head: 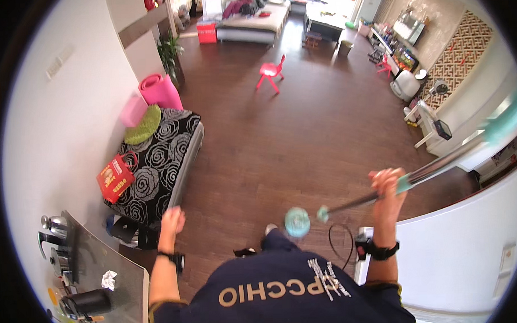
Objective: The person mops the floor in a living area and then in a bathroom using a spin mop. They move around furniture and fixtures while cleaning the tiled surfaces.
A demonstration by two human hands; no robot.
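Note:
My right hand [387, 183] is closed round a mop-like pole [444, 161] with a metal shaft and light green fittings, raised at a slant towards the upper right. The pole's lower end has a small green tip above the floor. Beside that tip, nearer my foot, a round light-teal disc-shaped thing [297, 222] is seen over the dark wood floor; whether it joins the pole I cannot tell. My left hand [173, 220] hangs by the corner of a rose-patterned daybed [146, 182], its fingers curled with nothing visible in them. Both wrists wear dark bands.
A red child's chair [270, 70] stands on the floor ahead. At left, a red bag [116, 177] lies on the daybed, and a table [112, 252] holds kettles and a black container. A white cabinet-like surface [449, 249] is at right; a black cable [341, 244] loops near it.

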